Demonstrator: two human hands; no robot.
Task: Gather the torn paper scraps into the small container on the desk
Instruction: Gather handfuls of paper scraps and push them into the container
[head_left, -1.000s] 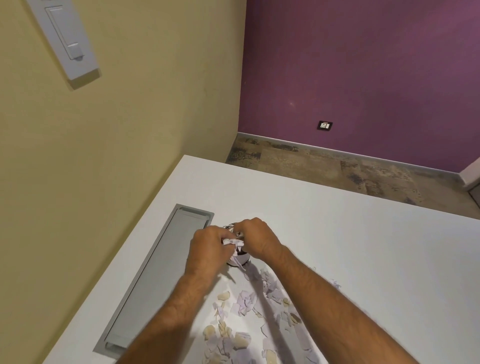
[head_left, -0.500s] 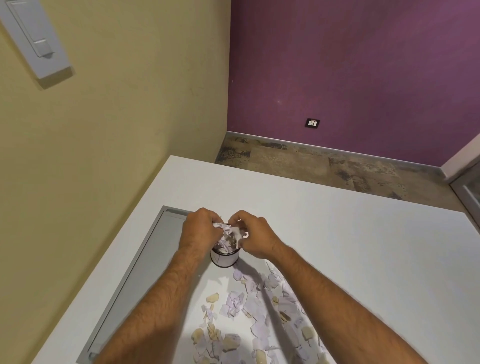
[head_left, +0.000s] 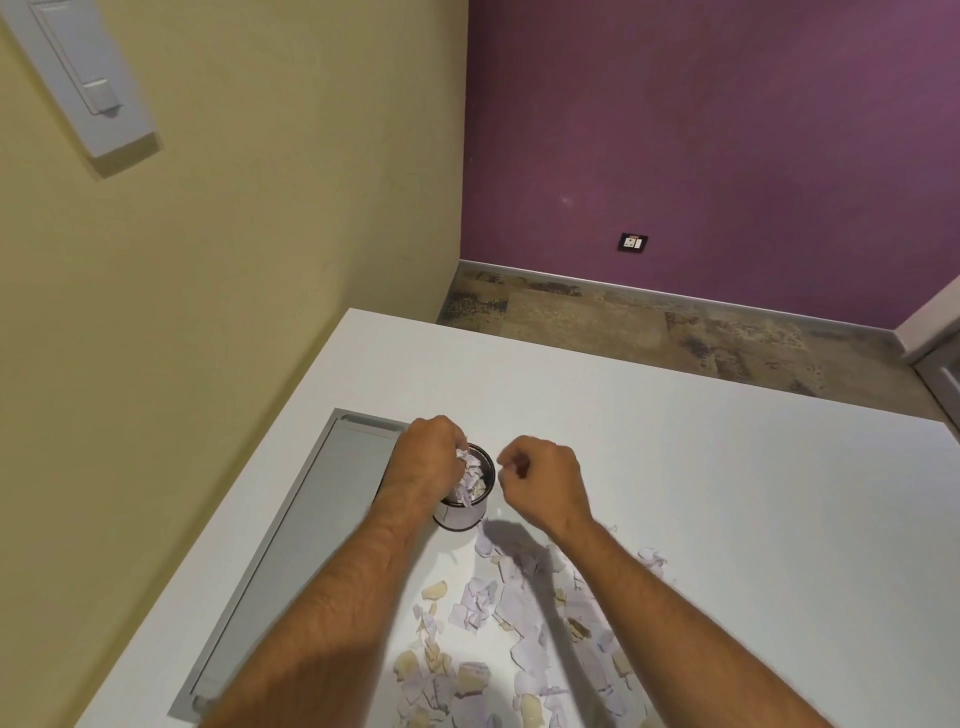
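Observation:
A small round container stands on the white desk, with pale scraps bunched in its mouth. My left hand is over its left rim, fingers curled onto those scraps. My right hand hovers just right of the container, fingers loosely curled with nothing visible in them. A spread of torn lilac and cream paper scraps lies on the desk below the container, between and under my forearms.
A grey recessed cable flap runs along the desk's left side, next to the container. A yellow wall borders the desk on the left. Beyond the desk's far edge is floor and a purple wall.
Both hands were together over the container holding a wad of scraps. Now my right hand has drawn away to the right, while the left stays pressed on the scraps in the container.

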